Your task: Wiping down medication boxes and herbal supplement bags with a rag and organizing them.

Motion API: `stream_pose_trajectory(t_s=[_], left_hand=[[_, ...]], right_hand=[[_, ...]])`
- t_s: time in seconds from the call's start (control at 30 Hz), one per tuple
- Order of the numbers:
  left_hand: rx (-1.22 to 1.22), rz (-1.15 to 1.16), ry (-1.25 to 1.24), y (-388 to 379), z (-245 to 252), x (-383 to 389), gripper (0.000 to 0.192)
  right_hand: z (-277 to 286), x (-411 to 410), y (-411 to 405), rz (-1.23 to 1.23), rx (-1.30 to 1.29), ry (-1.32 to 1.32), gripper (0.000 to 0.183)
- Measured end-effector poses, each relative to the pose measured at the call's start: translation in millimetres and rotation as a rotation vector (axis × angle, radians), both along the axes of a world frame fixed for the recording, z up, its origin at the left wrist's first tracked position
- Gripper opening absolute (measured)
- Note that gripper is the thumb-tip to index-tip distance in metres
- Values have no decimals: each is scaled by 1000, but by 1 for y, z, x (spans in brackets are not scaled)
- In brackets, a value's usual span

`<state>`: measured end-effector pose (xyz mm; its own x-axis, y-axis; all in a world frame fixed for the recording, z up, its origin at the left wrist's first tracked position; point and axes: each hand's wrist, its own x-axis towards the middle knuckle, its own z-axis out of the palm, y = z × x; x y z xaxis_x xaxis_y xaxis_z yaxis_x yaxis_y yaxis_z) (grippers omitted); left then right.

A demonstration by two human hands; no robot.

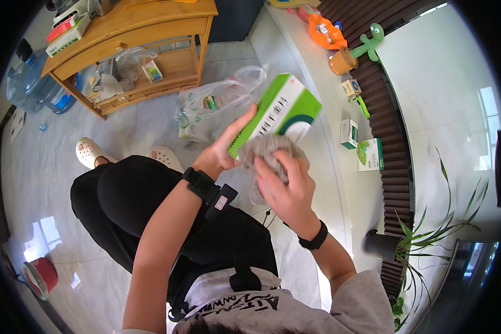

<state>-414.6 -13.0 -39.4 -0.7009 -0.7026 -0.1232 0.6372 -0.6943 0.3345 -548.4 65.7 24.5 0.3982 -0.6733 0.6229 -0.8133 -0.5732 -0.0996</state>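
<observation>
My left hand (227,140) grips a green and white cardboard box (290,104) that bears printed writing. The box is tilted and held up above the floor, its near end partly covered. In my right hand (290,188) is a bunched grey cloth (271,152), pressed against that near end of the box. Fingers of the right hand spread over the cloth. Below and left of the box, a clear plastic bag (217,112) with several small boxes inside rests on the floor.
A wooden side table (146,33) stands at the upper left, water jugs (46,87) beside it. Along the ledge on the right are an orange dish (325,35), a cactus toy (369,44), small boxes (369,154) and a potted plant (384,246). A red bucket (46,273) sits lower left.
</observation>
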Motion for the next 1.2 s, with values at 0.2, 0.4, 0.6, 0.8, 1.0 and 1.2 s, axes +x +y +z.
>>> stream_pose_trajectory(t_s=[0.2,0.4,0.6,0.8,1.0,1.2], left_hand=[[-155,-109,-266,0,10,-1,70],[-489,-189,-355,1,22,-6,95],[-386,-100,-293,-5,20,-11,102],[-326,8,-302,-11,12,-14,102],[-318,68,-380,-13,7,-18,93],[-294,-52,-284,-5,16,-15,78]], right_hand=[[11,-40,-37,-202,-9,-134,26],[-8,-77,-67,-219,179,-197,21],[-9,-62,-65,-127,221,-357,21],[-1,-59,-57,-124,120,-344,25],[35,-42,-38,241,267,47,34],[40,-42,-55,241,405,-79,23]])
